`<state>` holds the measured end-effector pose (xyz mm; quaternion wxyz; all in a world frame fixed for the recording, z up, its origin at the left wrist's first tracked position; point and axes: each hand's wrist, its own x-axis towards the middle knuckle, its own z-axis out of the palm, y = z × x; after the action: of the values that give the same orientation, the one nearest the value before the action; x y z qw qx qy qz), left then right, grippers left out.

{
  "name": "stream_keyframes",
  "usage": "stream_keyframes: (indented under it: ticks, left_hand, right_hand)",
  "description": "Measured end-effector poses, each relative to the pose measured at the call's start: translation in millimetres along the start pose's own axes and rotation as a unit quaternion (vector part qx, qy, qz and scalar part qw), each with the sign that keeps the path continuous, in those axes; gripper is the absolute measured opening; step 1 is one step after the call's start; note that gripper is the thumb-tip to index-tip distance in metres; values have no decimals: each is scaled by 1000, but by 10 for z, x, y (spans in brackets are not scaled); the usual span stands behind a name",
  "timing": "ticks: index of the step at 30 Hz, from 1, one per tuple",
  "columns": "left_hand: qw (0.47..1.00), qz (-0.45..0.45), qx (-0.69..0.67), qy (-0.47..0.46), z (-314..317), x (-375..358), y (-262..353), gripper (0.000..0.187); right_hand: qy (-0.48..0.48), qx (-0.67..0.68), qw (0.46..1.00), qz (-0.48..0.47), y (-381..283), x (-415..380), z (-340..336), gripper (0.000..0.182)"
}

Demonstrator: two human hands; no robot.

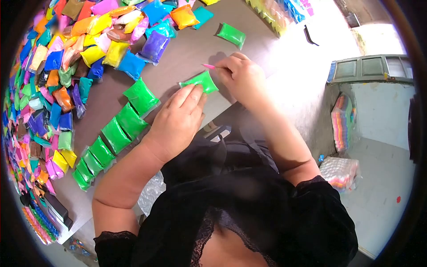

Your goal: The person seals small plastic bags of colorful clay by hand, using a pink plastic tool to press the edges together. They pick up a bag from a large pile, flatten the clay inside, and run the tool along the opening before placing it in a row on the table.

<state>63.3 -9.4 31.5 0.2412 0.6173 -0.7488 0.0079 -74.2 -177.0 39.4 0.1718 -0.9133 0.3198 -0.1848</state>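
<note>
My left hand lies with its fingertips pressed on a green packet near the table's edge. Just above and to the right, my right hand pinches a small pink pointed object, its tip sticking out to the left. To the left of my left forearm runs a row of several green packets, touching or overlapping one another. Another green packet lies apart, farther up the table beyond my right hand.
A large heap of multicoloured packets covers the table's left side. A dark box sits at the lower left edge. Clear-wrapped colourful packs stand at the top. Wrapped bundles are on the right, beyond the table.
</note>
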Motion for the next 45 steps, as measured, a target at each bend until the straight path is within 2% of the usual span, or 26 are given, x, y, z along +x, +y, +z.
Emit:
stream_keyframes:
  ticks: [2, 4, 6, 8, 10, 12, 14, 16, 18, 20, 21, 22, 24, 26, 28, 29, 31, 34, 35, 39, 41, 45]
  left_hand:
    - [1000, -3, 7, -1, 6, -8, 5, 43]
    - [1000, -6, 10, -4, 7, -12, 14, 43]
    - [1000, 1, 15, -2, -2, -11, 11, 43]
    - [1000, 10, 20, -1, 12, -27, 4, 43]
    - [1000, -3, 19, -4, 46, -20, -2, 43]
    - [1000, -3, 20, -6, 22, -21, 6, 43]
    - [1000, 0, 22, -7, 11, -19, 17, 43]
    - [1000, 6, 16, -6, 2, -23, 6, 43]
    - [1000, -1, 16, -8, 15, -16, 2, 42]
    - [1000, -11, 10, -13, 28, -34, 19, 42]
    - [1000, -7, 8, -9, 17, -27, 16, 41]
    - [1000, -2, 9, -4, 11, -19, 12, 40]
    - [1000, -3, 0, -3, 6, -16, 15, 40]
    - [1000, -4, -9, -7, -4, -27, 5, 40]
    - [998, 28, 47, 8, 4, -38, 7, 41]
    - [999, 27, 44, 7, -5, -47, 32, 41]
    - [996, 83, 19, 30, -46, -47, 77, 40]
    - [999, 45, -9, 15, -57, -64, 76, 37]
    - [999, 15, 20, 41, -36, -34, 58, 36]
    - [998, 3, 28, 50, -69, 42, -128, 31]
    - [998, 1, 19, 62, -31, 26, -193, 31]
    - [997, -5, 23, 71, -23, 10, -210, 29]
  right_hand:
    - [11, 22, 1000, -13, -46, -38, -18, 14]
    - [-36, 76, 995, -49, -112, -91, -14, 14]
    - [-13, 58, 997, -47, -10, -11, 40, 15]
    - [-24, -27, 999, 8, 53, 72, 2, 15]
    - [-12, -13, 1000, 11, 6, 55, -42, 15]
    - [-42, 23, 997, -63, -88, -17, -40, 15]
    - [-46, 27, 998, -44, -70, -16, -4, 14]
    - [-17, -43, 999, 6, 25, 76, 14, 12]
    - [-10, -40, 999, 5, 29, 74, -18, 12]
    - [2, 17, 999, -44, -51, -7, -28, 14]
    - [-53, 53, 997, -37, -108, -38, -59, 14]
    - [-52, 52, 997, -36, -65, -36, -33, 14]
    - [-8, -12, 1000, 15, 41, 27, 48, 13]
    - [-17, 4, 999, 34, 105, 48, -18, 15]
    - [26, 77, 995, 52, 131, 24, -29, 16]
    - [39, 112, 992, 41, 193, 0, 20, 15]
    - [63, 135, 988, 50, 235, -55, 97, 14]
    - [94, 159, 981, 60, 234, -90, 143, 13]
    - [102, 157, 980, 61, 228, -98, 148, 13]
    - [102, 172, 979, 28, 246, -127, 116, 10]
    - [27, 201, 975, -92, 240, -208, 46, 8]
    - [-46, 148, 986, -52, 56, -413, -23, 9]
